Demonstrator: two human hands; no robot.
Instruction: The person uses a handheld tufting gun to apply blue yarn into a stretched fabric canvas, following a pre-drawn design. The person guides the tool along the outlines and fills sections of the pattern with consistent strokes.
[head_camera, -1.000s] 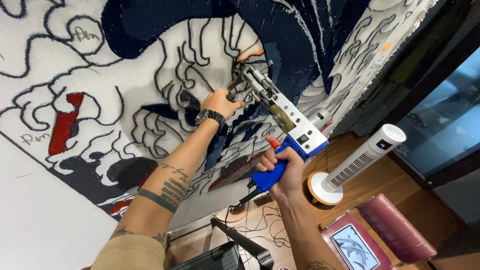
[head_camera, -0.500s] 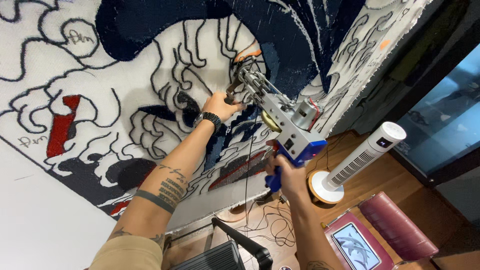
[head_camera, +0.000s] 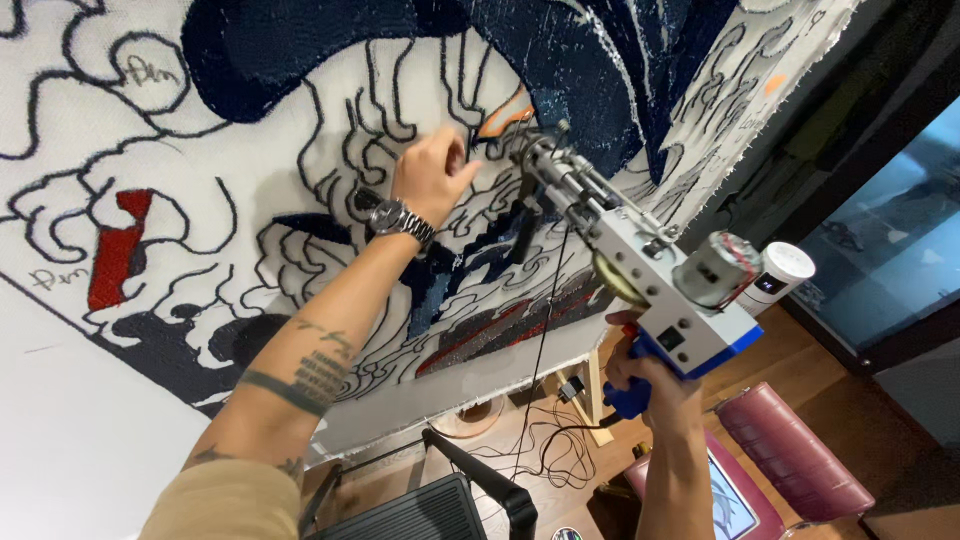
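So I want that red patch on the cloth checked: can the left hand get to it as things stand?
Probably yes. The left hand rests on the cloth, holds nothing, and only bare tufted surface lies between it and the red patch. The tufting gun sits on the other side.

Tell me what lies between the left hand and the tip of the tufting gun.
In the head view, only a short stretch of the stretched cloth lies between the left hand and the tufting gun: white backing with black outlines and a small orange patch.
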